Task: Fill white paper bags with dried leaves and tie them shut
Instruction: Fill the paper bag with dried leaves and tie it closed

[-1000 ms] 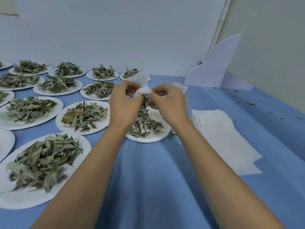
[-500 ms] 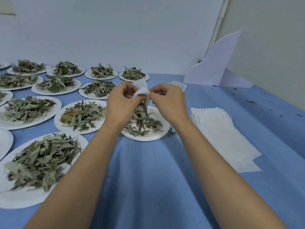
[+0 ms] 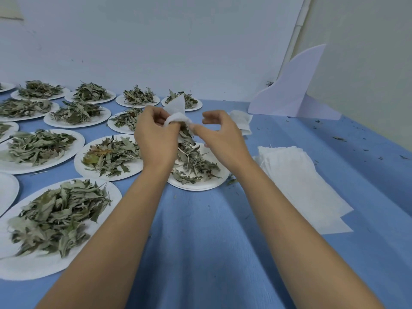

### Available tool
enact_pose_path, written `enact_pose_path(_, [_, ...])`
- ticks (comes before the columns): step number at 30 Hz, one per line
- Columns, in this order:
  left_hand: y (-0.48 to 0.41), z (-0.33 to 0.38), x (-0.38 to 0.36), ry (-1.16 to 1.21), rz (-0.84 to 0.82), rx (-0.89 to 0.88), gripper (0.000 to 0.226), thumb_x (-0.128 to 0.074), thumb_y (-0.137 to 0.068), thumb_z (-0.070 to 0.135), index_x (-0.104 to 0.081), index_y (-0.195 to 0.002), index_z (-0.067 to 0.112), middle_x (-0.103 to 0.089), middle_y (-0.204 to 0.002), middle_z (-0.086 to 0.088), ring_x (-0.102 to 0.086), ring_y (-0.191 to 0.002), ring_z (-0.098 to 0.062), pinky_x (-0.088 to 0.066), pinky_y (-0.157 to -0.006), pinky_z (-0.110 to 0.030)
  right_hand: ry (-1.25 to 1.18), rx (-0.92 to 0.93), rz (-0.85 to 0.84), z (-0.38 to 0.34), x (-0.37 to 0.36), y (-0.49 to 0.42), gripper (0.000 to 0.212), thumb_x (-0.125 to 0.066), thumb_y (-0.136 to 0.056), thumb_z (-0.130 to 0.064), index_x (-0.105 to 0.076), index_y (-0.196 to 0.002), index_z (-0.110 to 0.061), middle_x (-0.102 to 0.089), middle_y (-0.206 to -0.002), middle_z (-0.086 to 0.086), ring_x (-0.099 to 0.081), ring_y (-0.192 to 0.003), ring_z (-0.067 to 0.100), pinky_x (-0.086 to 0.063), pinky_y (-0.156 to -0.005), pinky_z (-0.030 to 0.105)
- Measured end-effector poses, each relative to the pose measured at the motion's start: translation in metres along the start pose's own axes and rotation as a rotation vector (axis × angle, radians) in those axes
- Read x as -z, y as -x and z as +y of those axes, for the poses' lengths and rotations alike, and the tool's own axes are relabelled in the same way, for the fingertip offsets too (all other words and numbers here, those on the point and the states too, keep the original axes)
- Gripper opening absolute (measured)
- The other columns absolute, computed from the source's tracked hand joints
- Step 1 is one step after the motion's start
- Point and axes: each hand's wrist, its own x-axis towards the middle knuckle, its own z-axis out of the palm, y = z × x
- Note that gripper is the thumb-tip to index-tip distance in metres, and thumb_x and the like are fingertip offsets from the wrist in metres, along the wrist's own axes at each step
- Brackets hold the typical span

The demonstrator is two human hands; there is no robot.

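Clearly the weak point is the bag's mouth; the left hand [image 3: 156, 139] grips the white paper bag [image 3: 177, 117] in curled fingers above the near plate [image 3: 200, 187], and a tuft of dried leaves [image 3: 186, 136] hangs out of it, only part way in; the right hand [image 3: 223, 134] sits just beside, fingers curled, 1 fingertip at the leaves, and I cannot tell whether it pinches any or merely pushes. Pushing hard could tear the thin paper or crumble the brittle leaves; a loose hold could let the tuft slide out, though it would likely drop onto the plate below rather than the blue cloth [image 3: 200, 241], which carries scattered crumbs. Leaves caught in the neck could keep the tie from closing; a swing of the right forearm could scatter the stack of empty bags [image 3: 296, 175] near it. No brand, label or writing is legible anywhere; every white surface looks blank, the white card [image 3: 292, 90] by the wall included.
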Motion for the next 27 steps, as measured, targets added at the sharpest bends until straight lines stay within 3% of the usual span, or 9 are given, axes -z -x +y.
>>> enact_pose_path(3, [-0.002, -0.001, 0.0, 0.033, 0.059, 0.043, 0.029, -0.07, -0.08, 0.013, -0.047, -0.072, 0.028, -0.049, -0.073, 0.011, -0.043, -0.055, 0.003, -0.035, -0.052, -0.009, -0.118, -0.179, -0.169, 0.0, 0.002, 0.001, 0.049, -0.076, -0.078, -0.025, -0.053, -0.118, -0.011, -0.066, -0.1, 0.001, -0.07, -0.086, 0.015, -0.057, -0.085, 0.037])
enact_pose_path(6, [-0.001, -0.003, -0.001, 0.006, 0.095, 0.048, 0.021, -0.069, -0.08, 0.015, -0.05, -0.078, 0.022, -0.053, -0.079, 0.006, -0.045, -0.065, -0.006, -0.037, -0.059, -0.014, -0.287, -0.194, -0.172, -0.004, -0.002, 0.002, 0.029, -0.075, -0.077, -0.002, -0.057, -0.1, -0.001, -0.067, -0.077, 0.008, -0.068, -0.063, 0.016, -0.06, -0.068, 0.029])
enact_pose_path(8, [0.001, -0.003, -0.003, -0.015, 0.087, 0.045, 0.018, -0.07, -0.08, 0.017, -0.053, -0.086, 0.018, -0.058, -0.091, -0.001, -0.046, -0.07, -0.007, -0.038, -0.063, -0.015, -0.321, -0.168, -0.102, -0.006, -0.005, 0.003, 0.016, -0.073, -0.076, 0.005, -0.06, -0.082, -0.003, -0.066, -0.064, 0.008, -0.066, -0.056, 0.014, -0.059, -0.063, 0.025])
enact_pose_path(13, [0.008, 0.004, -0.007, 0.021, -0.029, 0.055, 0.011, -0.061, -0.084, 0.015, -0.056, -0.093, 0.019, -0.061, -0.107, -0.009, -0.052, -0.074, -0.004, -0.043, -0.068, -0.013, -0.116, -0.058, 0.162, -0.002, -0.01, 0.002, 0.016, -0.077, -0.073, -0.004, -0.065, -0.068, -0.015, -0.07, -0.066, 0.008, -0.071, -0.069, 0.022, -0.058, -0.077, 0.039])
enact_pose_path(17, [0.017, 0.01, -0.007, -0.05, -0.12, -0.072, 0.019, -0.058, -0.084, 0.01, -0.056, -0.081, 0.028, -0.06, -0.096, -0.002, -0.051, -0.075, 0.009, -0.037, -0.069, -0.004, -0.004, 0.063, 0.26, -0.001, -0.01, 0.0, 0.013, -0.076, -0.073, -0.011, -0.07, -0.068, -0.022, -0.067, -0.062, -0.011, -0.064, -0.062, 0.0, -0.051, -0.065, 0.014])
enact_pose_path(19, [0.023, 0.013, -0.008, -0.06, -0.17, -0.154, 0.021, -0.059, -0.083, 0.007, -0.058, -0.078, 0.028, -0.057, -0.087, 0.004, -0.048, -0.076, 0.014, -0.034, -0.07, -0.002, 0.051, 0.09, 0.282, -0.002, -0.009, 0.0, 0.006, -0.075, -0.073, -0.013, -0.075, -0.073, -0.019, -0.068, -0.063, -0.011, -0.061, -0.062, -0.004, -0.043, -0.058, 0.006])
enact_pose_path(21, [0.026, 0.015, -0.011, -0.011, -0.228, -0.16, 0.019, -0.061, -0.084, 0.006, -0.062, -0.08, 0.024, -0.059, -0.087, 0.003, -0.05, -0.074, 0.009, -0.037, -0.07, -0.004, 0.098, 0.103, 0.305, -0.002, -0.006, -0.001, 0.008, -0.071, -0.074, -0.013, -0.077, -0.074, -0.018, -0.07, -0.064, -0.007, -0.058, -0.061, -0.001, -0.042, -0.056, 0.01])
enact_pose_path(24, [0.023, 0.017, -0.012, 0.093, -0.327, -0.105, 0.012, -0.064, -0.085, 0.003, -0.067, -0.085, 0.014, -0.066, -0.087, -0.004, -0.058, -0.073, -0.001, -0.046, -0.07, -0.013, 0.126, 0.066, 0.334, 0.002, -0.002, -0.002, 0.013, -0.066, -0.076, -0.015, -0.077, -0.074, -0.021, -0.068, -0.061, -0.004, -0.056, -0.057, 0.007, -0.045, -0.057, 0.026])
enact_pose_path(27, [0.016, 0.016, -0.007, 0.13, -0.356, -0.075, 0.014, -0.063, -0.085, 0.002, -0.068, -0.085, 0.015, -0.067, -0.086, -0.004, -0.062, -0.073, -0.004, -0.051, -0.068, -0.017, 0.035, 0.029, 0.198, 0.002, -0.002, -0.002, 0.015, -0.061, -0.081, -0.015, -0.076, -0.078, -0.018, -0.07, -0.069, 0.006, -0.059, -0.065, 0.013, -0.049, -0.067, 0.036])
